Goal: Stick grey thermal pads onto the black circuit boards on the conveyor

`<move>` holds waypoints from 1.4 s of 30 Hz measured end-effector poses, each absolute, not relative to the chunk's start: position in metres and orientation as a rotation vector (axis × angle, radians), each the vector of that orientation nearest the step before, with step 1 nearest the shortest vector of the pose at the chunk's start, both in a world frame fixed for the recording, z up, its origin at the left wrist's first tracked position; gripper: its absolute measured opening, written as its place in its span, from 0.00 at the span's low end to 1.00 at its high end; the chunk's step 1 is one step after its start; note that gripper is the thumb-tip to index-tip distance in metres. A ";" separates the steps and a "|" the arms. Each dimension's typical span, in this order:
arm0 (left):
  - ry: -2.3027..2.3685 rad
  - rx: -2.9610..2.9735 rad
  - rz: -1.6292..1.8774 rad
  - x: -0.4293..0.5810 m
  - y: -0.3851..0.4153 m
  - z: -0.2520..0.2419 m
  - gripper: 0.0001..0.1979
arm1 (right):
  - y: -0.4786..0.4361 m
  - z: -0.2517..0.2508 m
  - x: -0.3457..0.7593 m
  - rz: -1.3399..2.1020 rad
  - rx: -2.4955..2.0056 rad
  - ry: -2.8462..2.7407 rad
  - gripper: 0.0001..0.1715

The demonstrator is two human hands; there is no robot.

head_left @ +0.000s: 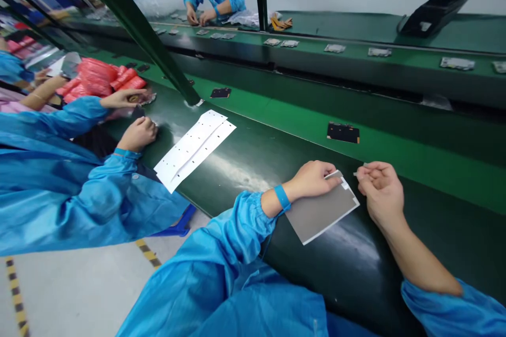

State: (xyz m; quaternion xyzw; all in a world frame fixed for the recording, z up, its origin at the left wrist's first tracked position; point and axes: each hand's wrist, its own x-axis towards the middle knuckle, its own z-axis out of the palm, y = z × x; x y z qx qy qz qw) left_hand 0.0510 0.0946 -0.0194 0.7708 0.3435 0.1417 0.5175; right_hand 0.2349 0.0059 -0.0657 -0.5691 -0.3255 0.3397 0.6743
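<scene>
My left hand [314, 179], with a blue band at the wrist, rests on a grey sheet with white edges [322, 213] and grips its far edge between thumb and fingers. Small white tabs show along that sheet's right side. Just right of the sheet, my right hand [381, 189] is raised a little, its fingers curled in a pinch. A small pale piece [359, 172], too small to name, sticks out from the fingertips. Beyond my hands, a black flat board [343, 132] with copper-coloured corners lies on the green belt.
White sheets with black marks [195, 150] lie left on the dark green bench. A co-worker's hands [138, 134] work beside red plastic bags [98, 79]. A green post [174, 68] slants up from the bench. Another black board [220, 93] and a far row of boards [335, 48] lie beyond.
</scene>
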 end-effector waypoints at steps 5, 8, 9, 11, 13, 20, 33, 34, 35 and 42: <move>0.826 1.849 0.346 0.050 0.094 -0.023 0.13 | 0.007 -0.064 0.234 0.775 -1.277 -0.725 0.29; 0.821 1.855 0.347 0.049 0.094 -0.022 0.13 | 0.007 -0.063 0.233 0.782 -1.272 -0.731 0.29; 0.821 1.859 0.349 0.049 0.094 -0.022 0.14 | 0.007 -0.062 0.232 0.788 -1.271 -0.738 0.28; 0.825 1.863 0.356 0.048 0.093 -0.021 0.14 | 0.008 -0.062 0.232 0.796 -1.267 -0.753 0.28; 0.828 1.866 0.361 0.048 0.094 -0.021 0.15 | 0.008 -0.062 0.231 0.795 -1.261 -0.763 0.27; 0.801 1.894 0.349 0.049 0.096 -0.023 0.14 | 0.009 -0.060 0.228 0.788 -1.297 -0.775 0.27; 0.794 1.884 0.349 0.047 0.104 -0.026 0.17 | 0.014 -0.056 0.226 0.808 -1.231 -0.858 0.29; 0.793 1.882 0.347 0.047 0.104 -0.026 0.17 | 0.014 -0.056 0.226 0.810 -1.232 -0.863 0.30; 0.795 1.879 0.347 0.047 0.104 -0.026 0.17 | 0.014 -0.056 0.226 0.812 -1.233 -0.868 0.30; 0.794 1.869 0.352 0.048 0.102 -0.025 0.14 | 0.014 -0.050 0.227 0.816 -1.273 -0.883 0.32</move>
